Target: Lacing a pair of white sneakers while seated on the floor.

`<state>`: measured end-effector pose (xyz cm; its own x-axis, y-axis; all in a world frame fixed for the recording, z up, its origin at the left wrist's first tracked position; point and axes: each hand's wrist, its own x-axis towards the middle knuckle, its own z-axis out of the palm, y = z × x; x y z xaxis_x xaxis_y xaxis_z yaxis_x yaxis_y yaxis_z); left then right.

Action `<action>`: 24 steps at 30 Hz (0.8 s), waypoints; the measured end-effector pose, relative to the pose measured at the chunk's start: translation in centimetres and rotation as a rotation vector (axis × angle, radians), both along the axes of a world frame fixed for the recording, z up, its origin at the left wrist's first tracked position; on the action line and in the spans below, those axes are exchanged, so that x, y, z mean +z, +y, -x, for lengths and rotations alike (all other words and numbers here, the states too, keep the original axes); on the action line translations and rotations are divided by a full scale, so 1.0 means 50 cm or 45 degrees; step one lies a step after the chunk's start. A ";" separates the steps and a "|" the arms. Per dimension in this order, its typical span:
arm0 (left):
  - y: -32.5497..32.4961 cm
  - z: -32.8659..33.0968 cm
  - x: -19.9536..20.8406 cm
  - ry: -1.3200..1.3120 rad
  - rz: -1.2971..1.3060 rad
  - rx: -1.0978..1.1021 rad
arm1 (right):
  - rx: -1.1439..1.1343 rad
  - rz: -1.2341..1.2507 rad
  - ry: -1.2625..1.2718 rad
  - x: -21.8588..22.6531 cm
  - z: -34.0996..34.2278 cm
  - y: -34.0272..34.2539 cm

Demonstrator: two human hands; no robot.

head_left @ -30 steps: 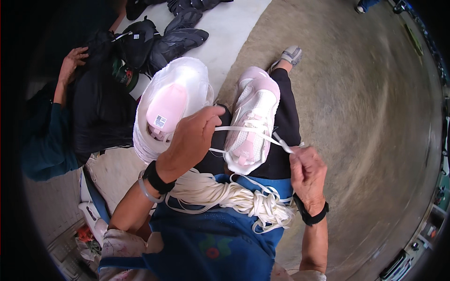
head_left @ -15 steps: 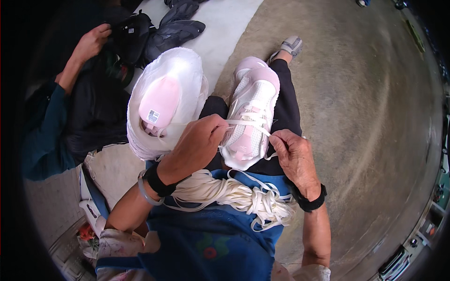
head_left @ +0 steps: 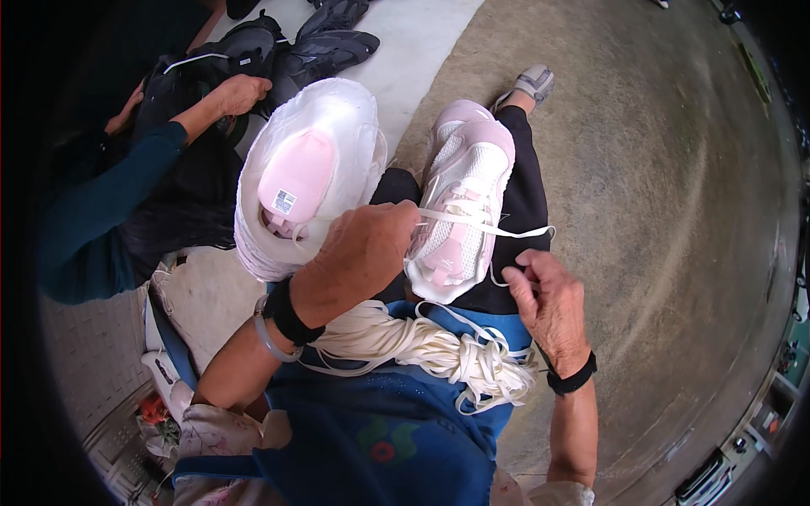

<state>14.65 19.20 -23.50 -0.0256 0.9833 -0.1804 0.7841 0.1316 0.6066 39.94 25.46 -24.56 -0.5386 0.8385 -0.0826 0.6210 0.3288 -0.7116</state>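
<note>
A white and pink sneaker (head_left: 472,160) lies across my lap, toe toward me, with white laces through its upper. At its left side my left hand (head_left: 363,257) is closed, pinching a flat white shoelace (head_left: 485,226) that runs across the shoe to the right. The lace's far end hangs loose and curls beyond the shoe. My right hand (head_left: 553,304) is just below that end, thumb and forefinger apart, close to another short stretch of lace by the toe. A bundle of cream laces (head_left: 422,341) rests on my blue apron (head_left: 371,422).
To the left stands a white-wrapped shoe or shell with a pink insole (head_left: 295,173). A co-worker's hand (head_left: 240,94) handles dark items beside black shoes (head_left: 329,55) on a pale surface (head_left: 422,34). Concrete floor (head_left: 658,169) spreads to the right.
My right hand has let go of the lace and moved down and right; the lace end now swings free to the right. The co-worker's hand has moved right.
</note>
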 end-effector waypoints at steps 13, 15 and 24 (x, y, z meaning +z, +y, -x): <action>0.038 0.021 -0.019 -0.136 -0.115 -0.181 | 0.140 -0.195 -0.015 0.002 -0.013 -0.008; 0.038 0.021 -0.014 -0.546 0.178 0.132 | 0.123 -0.179 -0.042 0.010 -0.003 -0.014; 0.036 0.018 -0.019 -0.478 0.085 0.164 | 0.074 -0.216 -0.109 0.001 0.020 -0.014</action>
<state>13.74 21.00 -24.45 -0.0683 0.9621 -0.2640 0.4839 0.2634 0.8346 38.94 24.78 -24.51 -0.5836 0.8120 0.0094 0.6533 0.4764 -0.5884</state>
